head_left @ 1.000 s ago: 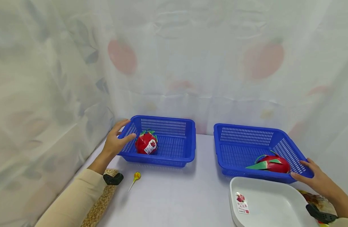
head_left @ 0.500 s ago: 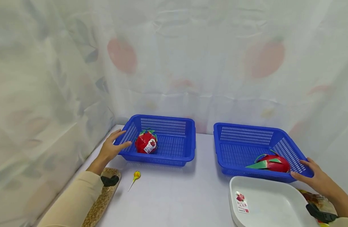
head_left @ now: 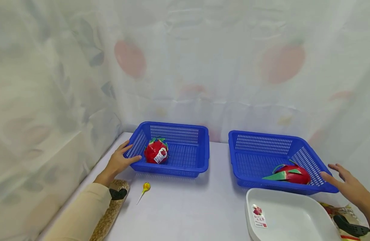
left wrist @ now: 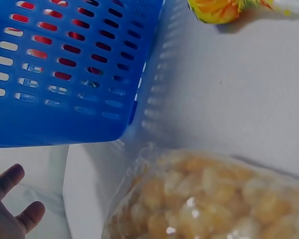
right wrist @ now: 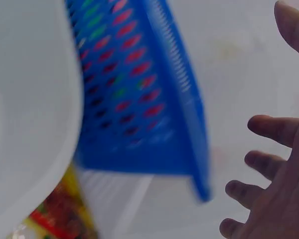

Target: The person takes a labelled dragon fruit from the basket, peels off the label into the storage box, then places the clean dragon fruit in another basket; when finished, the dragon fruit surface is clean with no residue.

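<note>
My left hand [head_left: 116,164] is at the left front corner of one blue plastic basket [head_left: 185,172], its fingers spread and its thumb tip over the rim. A red dragon fruit [head_left: 156,151] with green leaf tips and a round white sticker lies in that basket. My right hand [head_left: 350,187] is held just right of a second blue basket [head_left: 258,134], fingers apart and holding nothing. In this basket a red dragon fruit [head_left: 296,175] lies on its side, long green leaves pointing left. The right wrist view shows the fingers [right wrist: 271,130] separated from the basket wall.
A yellow lollipop [head_left: 146,186] lies in front of the left basket. Under the left forearm is a clear bag of tan kernels [left wrist: 204,194]. A white bin [head_left: 288,214] with a dragon fruit label stands before the right basket, beside a colourful packet [right wrist: 60,206].
My left hand has drawn back and down from the left basket's side rim. My right hand has let go of the right basket's rim and moved right. Both baskets stay nearly in place.
</note>
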Motion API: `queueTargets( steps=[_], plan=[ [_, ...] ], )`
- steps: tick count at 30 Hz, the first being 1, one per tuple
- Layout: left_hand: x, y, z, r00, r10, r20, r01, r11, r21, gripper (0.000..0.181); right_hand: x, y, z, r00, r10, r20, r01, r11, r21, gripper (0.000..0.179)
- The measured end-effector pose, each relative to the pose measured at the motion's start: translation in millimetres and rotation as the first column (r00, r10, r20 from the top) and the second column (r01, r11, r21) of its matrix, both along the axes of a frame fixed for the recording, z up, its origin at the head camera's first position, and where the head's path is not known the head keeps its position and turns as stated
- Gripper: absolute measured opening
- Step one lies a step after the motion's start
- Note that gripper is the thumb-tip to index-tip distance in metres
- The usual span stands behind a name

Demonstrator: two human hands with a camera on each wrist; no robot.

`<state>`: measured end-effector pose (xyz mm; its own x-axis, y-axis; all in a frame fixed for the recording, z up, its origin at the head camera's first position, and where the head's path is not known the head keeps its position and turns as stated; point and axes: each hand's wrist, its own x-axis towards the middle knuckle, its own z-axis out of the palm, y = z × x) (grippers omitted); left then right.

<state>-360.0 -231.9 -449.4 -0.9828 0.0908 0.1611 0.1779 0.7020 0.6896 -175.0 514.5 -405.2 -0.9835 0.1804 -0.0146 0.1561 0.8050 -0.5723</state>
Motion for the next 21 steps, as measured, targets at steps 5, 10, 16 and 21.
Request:
queueTargets(
  steps=[5, 10, 16, 21],
  plan=[
    [-0.7, 1.1, 1.4, 1.0, 0.007, 0.012, -0.007, 1.0, -0.03, 0.091, 4.0, -22, 25.1, 0.99, -0.002, -0.142, 0.015, 0.996, 0.088, 0.089],
    [-0.2, -1.6, 1.3, 1.0, 0.011, 0.009, -0.01, 0.998, -0.054, 0.093, 6.9, -56, 53.4, 0.964, 0.054, -0.259, -0.011, 0.986, 0.164, 0.086],
    [1.6, -2.2, 1.2, 1.0, -0.015, 0.005, 0.015, 0.998, -0.055, 0.096, 9.8, -97, 85.0, 0.938, 0.14, -0.315, -0.082, 0.978, 0.191, 0.087],
    [3.6, -3.8, 2.0, 0.999, -0.032, 0.0, 0.032, 0.997, -0.07, 0.098, 11.6, -125, 101.6, 0.917, 0.234, -0.323, -0.19, 0.968, 0.162, 0.088]
  ],
)
